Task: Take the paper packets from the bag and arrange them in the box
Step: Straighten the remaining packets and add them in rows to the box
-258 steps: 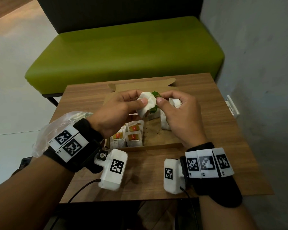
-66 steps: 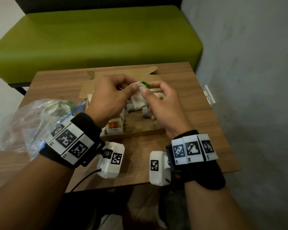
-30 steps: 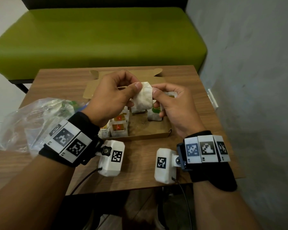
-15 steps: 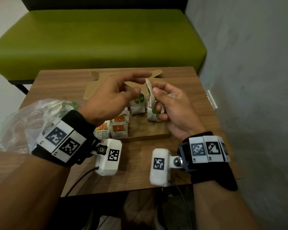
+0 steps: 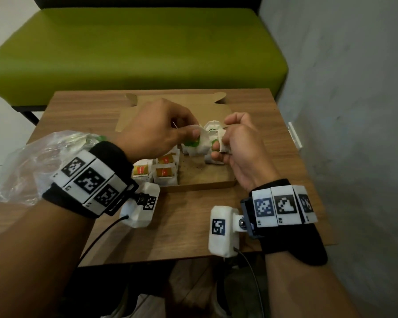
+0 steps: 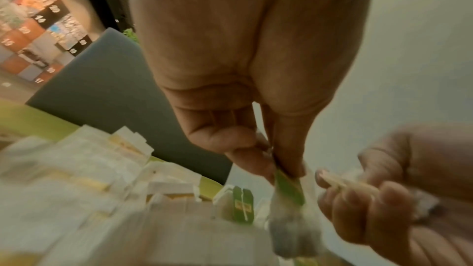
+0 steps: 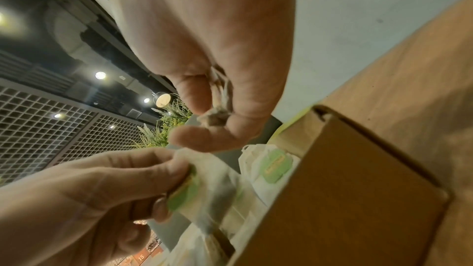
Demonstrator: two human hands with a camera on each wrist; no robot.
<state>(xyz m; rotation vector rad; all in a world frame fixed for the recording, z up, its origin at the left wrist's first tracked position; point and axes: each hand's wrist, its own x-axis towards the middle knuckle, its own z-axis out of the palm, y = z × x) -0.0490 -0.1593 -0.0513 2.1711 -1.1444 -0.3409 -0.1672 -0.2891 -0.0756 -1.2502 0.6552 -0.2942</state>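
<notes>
Both hands dropped into the cardboard box (image 5: pixel 200 184) since half a second ago. Left hand (image 5: pixel 152 131) pinches a green-label packet (image 5: pixel 199 143) at its top; right hand (image 5: pixel 241 148), at its 3 o'clock, curls round another packet (image 5: pixel 223 141). Orange-label packets (image 5: pixel 163 173) crowd the box's 8 o'clock corner, plastic bag (image 5: pixel 30 161) at 9 o'clock.

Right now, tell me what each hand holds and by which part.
The left hand pinches a white paper packet with a green label by its top edge. The right hand grips a smaller crumpled white paper piece between thumb and fingers.
</notes>
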